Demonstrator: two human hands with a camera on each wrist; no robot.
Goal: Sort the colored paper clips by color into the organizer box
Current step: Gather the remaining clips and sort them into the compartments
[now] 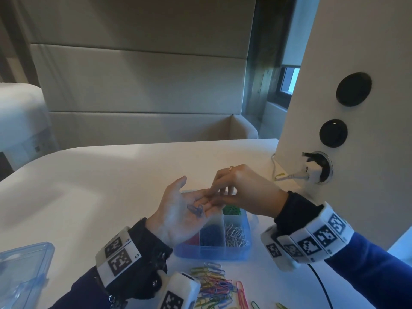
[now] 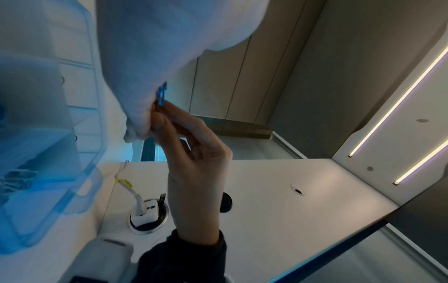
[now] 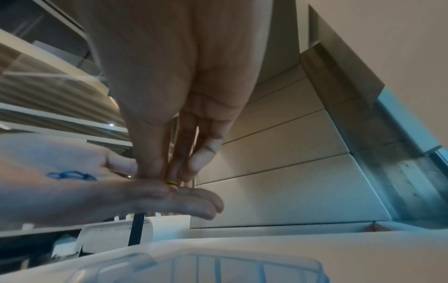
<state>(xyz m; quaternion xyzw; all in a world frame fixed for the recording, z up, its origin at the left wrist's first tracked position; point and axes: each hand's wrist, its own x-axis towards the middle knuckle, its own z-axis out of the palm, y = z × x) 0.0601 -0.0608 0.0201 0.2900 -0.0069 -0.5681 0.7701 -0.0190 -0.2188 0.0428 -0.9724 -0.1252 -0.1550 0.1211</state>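
Left hand (image 1: 178,210) palm up above the organizer box (image 1: 214,253), fingers straight and relaxed, gripping nothing; blue paper clips (image 1: 195,210) lying loose on the palm; right hand (image 1: 240,192) reaching over from the right, thumb and fingertips (image 3: 150,168) drawn narrow together and pressed down onto the left fingers, pinching a small yellow clip (image 3: 170,182) there; a ring (image 1: 231,168) on one right finger. Below both hands, organizer box of translucent blue plastic on the white table (image 1: 100,186), compartments holding sorted clips: green (image 1: 231,210) at the far side, blue (image 1: 210,236) in the near middle, silver (image 1: 236,235) near right, red (image 1: 192,239) near left, partly hidden by the left wrist. Nearer the body, unsorted pile of mixed clips (image 1: 218,286) spread on the table, pink, yellow, green, blue and others tangled together. At far left, clear box lid (image 1: 20,273) lying apart from the box. Marker-printed bands (image 1: 312,239) strapped on both wrists over dark sleeves. To the right, upright white panel (image 1: 345,108) with round black openings; a white charger (image 1: 314,169) plugged into the lowest, its cable (image 1: 287,176) trailing onto the table.
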